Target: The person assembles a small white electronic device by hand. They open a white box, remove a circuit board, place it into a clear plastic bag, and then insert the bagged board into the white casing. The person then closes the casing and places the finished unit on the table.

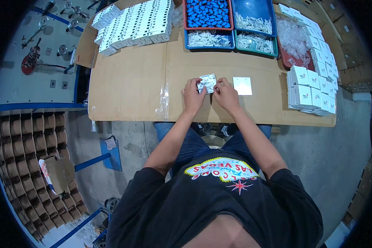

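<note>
Table (pixel 128 87): bare wood left of the hands, near edge just below the wrists. Left hand (pixel 193 96) and right hand (pixel 225 94) both pinch a small white packet (pixel 207 82) mid-table. White card (pixel 242 86) just right; boxes (pixel 310 93) at right edge.

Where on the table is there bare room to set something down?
The widest bare patch is left of the hands, below the white box rows. A smaller strip lies between the trays and the small packet the hands hold. The right edge is crowded with box stacks; a white plate sits beside them.
</note>
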Demonstrator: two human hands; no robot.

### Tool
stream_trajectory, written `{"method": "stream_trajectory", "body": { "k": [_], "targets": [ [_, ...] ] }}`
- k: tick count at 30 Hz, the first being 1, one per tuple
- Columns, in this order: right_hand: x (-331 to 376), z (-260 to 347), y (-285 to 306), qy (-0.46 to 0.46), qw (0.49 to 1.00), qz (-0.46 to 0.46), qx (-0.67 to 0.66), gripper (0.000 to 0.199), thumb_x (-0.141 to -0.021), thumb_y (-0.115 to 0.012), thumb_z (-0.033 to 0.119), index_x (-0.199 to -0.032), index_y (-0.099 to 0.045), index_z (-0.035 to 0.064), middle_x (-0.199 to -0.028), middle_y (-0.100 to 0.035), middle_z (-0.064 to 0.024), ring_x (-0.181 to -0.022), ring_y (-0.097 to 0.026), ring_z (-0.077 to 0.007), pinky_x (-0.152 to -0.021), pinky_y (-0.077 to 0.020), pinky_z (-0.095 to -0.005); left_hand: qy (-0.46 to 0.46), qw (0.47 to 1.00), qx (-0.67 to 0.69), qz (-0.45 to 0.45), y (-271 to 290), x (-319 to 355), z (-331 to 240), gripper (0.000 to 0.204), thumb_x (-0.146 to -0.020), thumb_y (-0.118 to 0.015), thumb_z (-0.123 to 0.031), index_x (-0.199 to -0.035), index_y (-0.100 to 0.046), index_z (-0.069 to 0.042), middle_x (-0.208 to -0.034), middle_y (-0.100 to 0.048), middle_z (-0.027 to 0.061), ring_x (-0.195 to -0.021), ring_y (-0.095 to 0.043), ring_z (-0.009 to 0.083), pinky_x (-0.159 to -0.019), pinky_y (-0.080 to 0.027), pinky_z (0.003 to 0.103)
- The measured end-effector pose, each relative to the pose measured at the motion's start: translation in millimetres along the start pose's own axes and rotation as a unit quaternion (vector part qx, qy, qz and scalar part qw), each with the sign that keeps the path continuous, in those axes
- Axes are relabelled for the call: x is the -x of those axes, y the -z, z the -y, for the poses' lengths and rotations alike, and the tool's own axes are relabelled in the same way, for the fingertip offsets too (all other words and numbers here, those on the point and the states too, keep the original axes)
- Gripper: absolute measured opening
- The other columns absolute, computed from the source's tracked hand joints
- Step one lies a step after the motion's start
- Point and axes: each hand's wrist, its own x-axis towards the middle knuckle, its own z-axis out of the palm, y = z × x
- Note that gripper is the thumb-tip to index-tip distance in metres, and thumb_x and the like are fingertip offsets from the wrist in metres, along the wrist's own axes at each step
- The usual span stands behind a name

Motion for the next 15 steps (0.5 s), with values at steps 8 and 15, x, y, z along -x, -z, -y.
{"method": "stream_trajectory", "body": {
  "k": [8, 15],
  "targets": [
    [1.0, -4.2, 15.8, -0.017, 0.999, -0.022, -0.036, 0.016, -0.091, -0.068, 0.022, -0.092, -0.071, 0.0066, -0.096, -0.066, -0.0090, -0.083, -0.069, -0.0296, -0.074, -0.0556, -0.0432, -0.165, 0.977, -0.134, 0.029, 46.4, -0.8, -4.8, 0.100, -0.066, -0.090, -0.050, -0.141, -0.046, -0.001, -0.145, -0.049, 0.0179, -0.135, -0.047, 0.0374, -0.118, -0.031, 0.053],
    [-57.9, -10.2, 50.7, -0.040, 0.998, -0.007, -0.051, 0.017, -0.092, -0.065, 0.023, -0.095, -0.072, 0.0076, -0.095, -0.072, -0.0105, -0.079, -0.070, -0.0315, -0.072, -0.0553, -0.0435, -0.151, 0.956, -0.229, 0.104, 38.9, -7.6, 12.0, 0.117, -0.070, -0.075, -0.074, -0.150, -0.039, 0.004, -0.155, -0.041, 0.0195, -0.152, -0.029, 0.0330, -0.125, -0.017, 0.058]
  ]
}}
